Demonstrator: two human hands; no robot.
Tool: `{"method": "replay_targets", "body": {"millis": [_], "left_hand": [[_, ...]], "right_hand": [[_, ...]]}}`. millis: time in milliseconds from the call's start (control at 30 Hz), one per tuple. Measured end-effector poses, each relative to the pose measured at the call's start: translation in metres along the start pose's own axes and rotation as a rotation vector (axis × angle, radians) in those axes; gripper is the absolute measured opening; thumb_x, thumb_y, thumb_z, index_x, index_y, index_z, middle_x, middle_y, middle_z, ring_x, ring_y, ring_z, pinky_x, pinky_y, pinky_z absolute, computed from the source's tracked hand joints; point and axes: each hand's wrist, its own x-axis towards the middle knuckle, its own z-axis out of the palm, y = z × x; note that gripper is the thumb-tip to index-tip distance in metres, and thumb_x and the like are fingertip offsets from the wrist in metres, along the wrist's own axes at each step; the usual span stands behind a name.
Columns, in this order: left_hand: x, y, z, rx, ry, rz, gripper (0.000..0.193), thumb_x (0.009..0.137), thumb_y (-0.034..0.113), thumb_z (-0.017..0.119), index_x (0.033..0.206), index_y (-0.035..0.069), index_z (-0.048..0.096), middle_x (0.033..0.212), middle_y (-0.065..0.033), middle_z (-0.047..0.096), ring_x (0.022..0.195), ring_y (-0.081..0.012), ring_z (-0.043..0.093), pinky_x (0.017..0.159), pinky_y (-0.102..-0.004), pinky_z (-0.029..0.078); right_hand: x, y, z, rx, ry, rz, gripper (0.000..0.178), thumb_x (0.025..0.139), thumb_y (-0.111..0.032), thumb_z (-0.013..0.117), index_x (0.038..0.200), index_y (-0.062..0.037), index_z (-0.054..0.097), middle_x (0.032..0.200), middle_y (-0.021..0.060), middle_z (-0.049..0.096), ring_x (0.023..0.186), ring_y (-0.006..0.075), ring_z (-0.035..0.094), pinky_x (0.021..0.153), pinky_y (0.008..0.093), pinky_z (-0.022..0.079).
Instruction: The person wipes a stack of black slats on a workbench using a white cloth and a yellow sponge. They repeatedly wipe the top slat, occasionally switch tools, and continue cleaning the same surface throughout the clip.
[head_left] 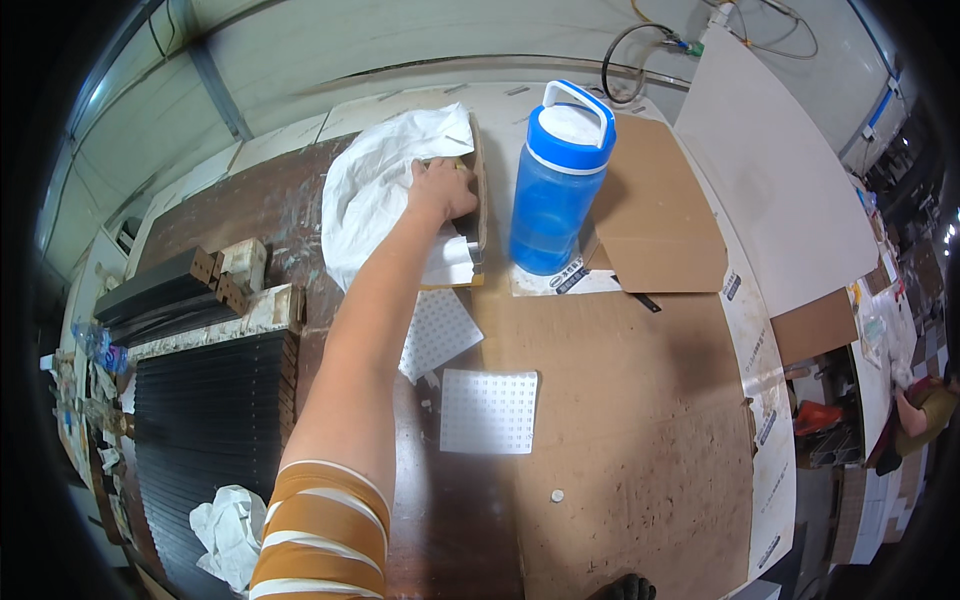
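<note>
White crumpled sheet (375, 190) partly over a cardboard box (481, 205); left hand (446, 190) at them, grasp can't tell. Right hand (630, 589): dark fingertips at lower edge, state can't tell.

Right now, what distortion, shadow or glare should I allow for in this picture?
In the head view, straight edges bow toward the black rim; also in the head view, soft shadows darken the flat cardboard, a pale sheen lies on the brown tabletop, and the left hand is evenly enough lit to make out.
</note>
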Motion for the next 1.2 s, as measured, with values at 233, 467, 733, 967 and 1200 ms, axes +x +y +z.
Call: {"method": "replay_targets", "body": {"millis": [233, 467, 733, 967, 1200], "left_hand": [[-0.002, -0.001, -0.015, -0.111, 0.002, -0.080, 0.057, 0.087, 0.038, 0.059, 0.143, 0.028, 0.063, 0.144, -0.0087, 0.063, 0.143, -0.0301, 0.050, 0.118, -0.0698, 0.026], [-0.010, 0.002, -0.039, -0.134, -0.001, -0.087, 0.053, 0.075, 0.041, 0.073, 0.127, 0.031, 0.070, 0.125, -0.0050, 0.073, 0.133, -0.0302, 0.057, 0.112, -0.0701, 0.032], [-0.041, 0.001, -0.059, -0.071, 0.169, 0.132, 0.043, 0.077, 0.040, 0.074, 0.118, 0.027, 0.074, 0.120, -0.0065, 0.069, 0.131, -0.0290, 0.056, 0.114, -0.0704, 0.029], [-0.067, -0.004, -0.067, -0.091, 0.194, 0.219, 0.039, 0.077, 0.038, 0.076, 0.113, 0.022, 0.075, 0.113, -0.0073, 0.065, 0.125, -0.0289, 0.056, 0.115, -0.0724, 0.028], [-0.071, -0.003, -0.070, -0.193, 0.117, 0.205, 0.043, 0.070, 0.033, 0.078, 0.111, 0.024, 0.076, 0.113, -0.0084, 0.065, 0.125, -0.0302, 0.055, 0.105, -0.0700, 0.035]], "right_hand": [[-0.006, 0.000, 0.004, 0.003, 0.012, 0.009, 0.111, 0.067, -0.043, 0.089, 0.157, -0.0013, 0.039, 0.160, 0.0299, 0.040, 0.146, 0.0528, 0.036, 0.120, 0.0678, 0.026], [-0.008, 0.003, 0.002, 0.007, 0.004, -0.003, 0.110, 0.068, -0.042, 0.088, 0.157, 0.0000, 0.039, 0.159, 0.0317, 0.040, 0.146, 0.0524, 0.037, 0.121, 0.0667, 0.026], [-0.010, 0.003, 0.008, -0.051, 0.030, -0.013, 0.104, 0.072, -0.038, 0.086, 0.156, 0.0008, 0.040, 0.158, 0.0314, 0.041, 0.146, 0.0518, 0.038, 0.122, 0.0655, 0.027], [0.008, -0.014, 0.001, -0.135, 0.193, -0.073, 0.051, 0.091, -0.021, 0.062, 0.135, 0.0050, 0.057, 0.137, 0.0309, 0.061, 0.125, 0.0524, 0.058, 0.107, 0.0676, 0.043], [0.013, -0.016, -0.005, -0.123, 0.186, -0.061, 0.055, 0.089, -0.024, 0.066, 0.137, 0.0013, 0.058, 0.139, 0.0277, 0.061, 0.129, 0.0508, 0.058, 0.109, 0.0667, 0.043]]}}
